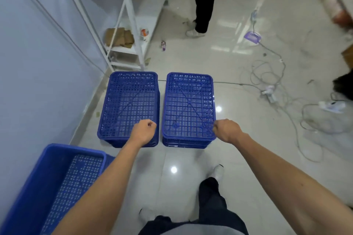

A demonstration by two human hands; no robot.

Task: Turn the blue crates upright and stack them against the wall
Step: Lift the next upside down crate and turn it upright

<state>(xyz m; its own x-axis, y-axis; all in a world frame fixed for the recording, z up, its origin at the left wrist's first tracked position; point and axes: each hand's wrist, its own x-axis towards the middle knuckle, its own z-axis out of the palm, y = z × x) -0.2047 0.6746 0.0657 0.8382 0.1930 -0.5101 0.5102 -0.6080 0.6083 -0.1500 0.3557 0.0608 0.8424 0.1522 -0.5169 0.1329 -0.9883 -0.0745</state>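
Since blur and wide-angle bend smear the edges, treat the far corners as unreadable.

Head view: your left hand [143, 130] sits over the near right corner of the left stack [128, 105], fingers curled. The fingertips are hidden, so I can't tell if it grips anything. Your right hand [227, 129] is at the near right corner of the right stack [189, 101], fingers curled at the rim; the grip is hidden too, can't tell.

Both stacks are blue crates lying bottom-up on the floor [191, 168], side by side with a gap between, the left one nearer the wall [28, 63]. Their insides are hidden.

One upright crate [47, 177] sits at lower left beside the wall, cut off by the frame, your left forearm crossing it. Only its mesh bottom shows inside.

Rack [129, 15] behind the stacks, cardboard [119, 37] on its low shelf. Cables [277, 82] at right. Another person's legs [203, 5] stand farther back, cut off above.
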